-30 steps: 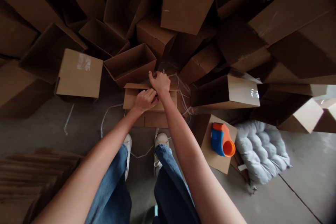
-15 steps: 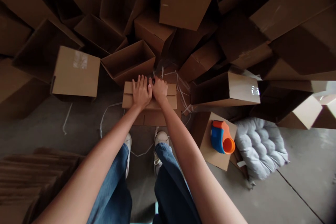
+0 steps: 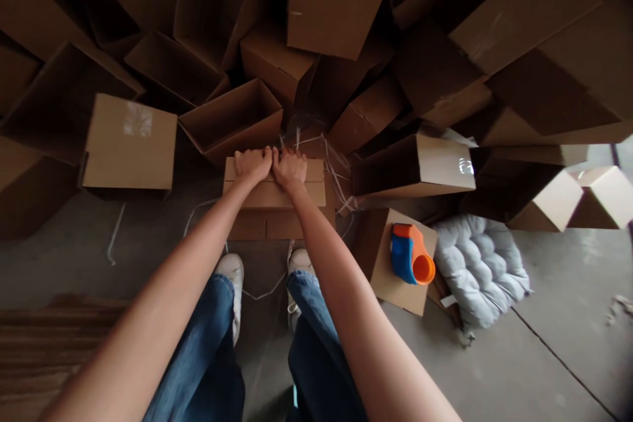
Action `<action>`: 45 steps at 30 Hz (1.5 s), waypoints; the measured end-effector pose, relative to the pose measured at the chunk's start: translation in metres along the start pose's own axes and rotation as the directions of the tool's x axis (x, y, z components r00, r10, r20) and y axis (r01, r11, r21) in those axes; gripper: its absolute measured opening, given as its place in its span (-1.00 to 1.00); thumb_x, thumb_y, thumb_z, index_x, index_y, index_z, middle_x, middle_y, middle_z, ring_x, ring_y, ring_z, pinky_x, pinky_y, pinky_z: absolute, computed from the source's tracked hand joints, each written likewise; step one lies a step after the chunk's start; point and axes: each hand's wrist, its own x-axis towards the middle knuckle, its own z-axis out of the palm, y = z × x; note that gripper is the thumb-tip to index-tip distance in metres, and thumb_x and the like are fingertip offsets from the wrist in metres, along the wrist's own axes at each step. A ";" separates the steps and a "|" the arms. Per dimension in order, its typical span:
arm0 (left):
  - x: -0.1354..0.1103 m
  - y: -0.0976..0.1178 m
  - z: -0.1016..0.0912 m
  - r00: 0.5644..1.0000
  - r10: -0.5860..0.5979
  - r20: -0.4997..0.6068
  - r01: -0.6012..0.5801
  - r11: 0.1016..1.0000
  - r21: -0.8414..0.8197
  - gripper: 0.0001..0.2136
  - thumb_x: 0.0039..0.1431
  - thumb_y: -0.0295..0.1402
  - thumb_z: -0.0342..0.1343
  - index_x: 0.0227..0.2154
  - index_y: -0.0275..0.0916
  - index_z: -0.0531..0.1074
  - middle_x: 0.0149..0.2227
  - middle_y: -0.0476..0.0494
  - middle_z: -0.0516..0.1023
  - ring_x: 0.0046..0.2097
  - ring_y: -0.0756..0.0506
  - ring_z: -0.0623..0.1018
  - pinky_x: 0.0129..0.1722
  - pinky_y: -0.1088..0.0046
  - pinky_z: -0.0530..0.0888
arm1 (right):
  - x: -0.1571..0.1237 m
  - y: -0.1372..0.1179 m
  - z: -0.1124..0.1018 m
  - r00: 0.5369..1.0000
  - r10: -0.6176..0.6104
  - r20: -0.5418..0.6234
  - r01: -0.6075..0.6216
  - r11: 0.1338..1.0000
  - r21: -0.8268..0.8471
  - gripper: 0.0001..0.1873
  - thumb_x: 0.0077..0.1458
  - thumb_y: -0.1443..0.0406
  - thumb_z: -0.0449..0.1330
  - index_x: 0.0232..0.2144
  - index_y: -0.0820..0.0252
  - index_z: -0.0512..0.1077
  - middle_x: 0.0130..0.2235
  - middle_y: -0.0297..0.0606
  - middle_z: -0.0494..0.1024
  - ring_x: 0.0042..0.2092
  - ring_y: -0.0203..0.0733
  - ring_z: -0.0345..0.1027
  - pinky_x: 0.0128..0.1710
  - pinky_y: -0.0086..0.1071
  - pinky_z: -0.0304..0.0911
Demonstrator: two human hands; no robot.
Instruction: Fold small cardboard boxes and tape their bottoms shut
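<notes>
A small closed cardboard box [image 3: 277, 195] lies in front of my feet, on top of another piece of brown cardboard [image 3: 252, 225]. At its far edge, left of the middle, my left hand [image 3: 253, 163] has its fingers bent over the cardboard. My right hand [image 3: 290, 166] grips the same edge just beside it, thumbs close together. The fingertips are partly hidden behind the edge. White strapping [image 3: 339, 178] lies loosely around the box.
Open cardboard boxes [image 3: 237, 115] are heaped ahead. A blue and orange tape dispenser [image 3: 413, 255] rests on a box [image 3: 403, 293] to the right, beside a grey tufted cushion [image 3: 482, 270]. Flattened cardboard [image 3: 54, 343] is stacked at the lower left.
My left hand has gone from lying flat with fingers stretched to bending over the far edge. My right hand has shifted slightly and its fingers now lie over that edge. The view has shifted a little.
</notes>
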 end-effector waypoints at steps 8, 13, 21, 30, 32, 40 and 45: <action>0.017 0.011 0.013 0.968 -0.179 -0.177 0.174 0.984 -0.041 -0.44 0.30 -0.21 -0.29 -0.17 -0.43 0.61 -0.21 -0.46 0.63 -0.09 -0.30 0.58 0.05 0.10 0.34 | -0.001 0.001 0.002 1.000 0.014 -0.011 -0.014 1.000 -0.001 -0.45 0.37 0.17 -0.20 -0.11 0.36 0.53 -0.07 0.08 0.58 0.05 0.04 0.39 0.10 -0.15 0.14; 0.014 0.012 0.017 0.970 -0.172 -0.171 0.167 0.985 -0.048 -0.44 0.28 -0.23 -0.30 -0.15 -0.42 0.60 -0.18 -0.44 0.63 -0.07 -0.28 0.56 0.09 0.12 0.31 | -0.003 0.003 0.002 0.999 0.016 -0.038 -0.014 0.999 0.034 -0.42 0.38 0.18 -0.24 -0.14 0.33 0.54 -0.09 0.02 0.60 0.03 -0.01 0.41 0.10 -0.19 0.14; 0.014 0.012 0.016 0.970 -0.185 -0.159 0.172 0.981 -0.093 -0.42 0.29 -0.26 -0.34 -0.08 -0.46 0.57 -0.11 -0.52 0.59 0.02 -0.33 0.53 0.14 0.06 0.25 | -0.006 0.011 -0.003 0.999 0.016 -0.036 -0.011 0.988 0.154 -0.46 0.39 0.20 -0.23 -0.07 0.22 0.53 -0.07 -0.07 0.59 0.01 -0.10 0.41 0.08 -0.30 0.15; 0.019 0.015 0.016 0.962 -0.225 -0.153 0.214 0.973 -0.087 -0.46 0.29 -0.26 -0.29 -0.08 -0.45 0.56 -0.11 -0.50 0.60 0.01 -0.35 0.53 0.12 0.02 0.26 | 0.016 0.023 -0.018 0.996 0.081 -0.024 -0.075 0.975 0.209 -0.43 0.39 0.15 -0.29 0.16 0.23 0.36 0.05 0.01 0.51 0.11 -0.02 0.35 0.07 -0.21 0.17; 0.024 0.016 0.016 0.957 -0.265 -0.115 0.260 0.964 -0.053 -0.49 0.26 -0.23 -0.22 -0.10 -0.46 0.57 -0.12 -0.49 0.61 0.00 -0.36 0.54 0.11 0.01 0.28 | 0.017 0.027 -0.018 0.987 0.138 -0.080 -0.127 0.984 0.128 -0.44 0.38 0.17 -0.25 0.11 0.32 0.39 0.04 0.08 0.50 0.14 0.07 0.31 0.11 -0.10 0.13; 0.025 0.017 0.016 0.955 -0.270 -0.121 0.271 0.963 -0.014 -0.50 0.25 -0.23 -0.19 -0.13 -0.47 0.58 -0.13 -0.50 0.61 0.01 -0.35 0.55 0.11 0.04 0.29 | 0.010 0.034 0.005 0.978 0.165 -0.131 -0.167 0.986 -0.010 -0.48 0.32 0.25 -0.16 -0.19 0.45 0.56 -0.20 0.12 0.59 0.01 0.10 0.40 0.10 0.01 0.09; 0.019 0.015 0.019 0.956 -0.213 -0.203 0.205 0.977 -0.059 -0.48 0.27 -0.27 -0.26 -0.10 -0.46 0.57 -0.13 -0.49 0.60 0.02 -0.33 0.54 0.13 0.05 0.28 | 0.012 0.033 0.006 0.970 0.179 -0.163 -0.183 0.983 -0.014 -0.48 0.30 0.26 -0.14 -0.23 0.44 0.58 -0.24 0.11 0.60 -0.01 0.08 0.42 0.10 0.00 0.11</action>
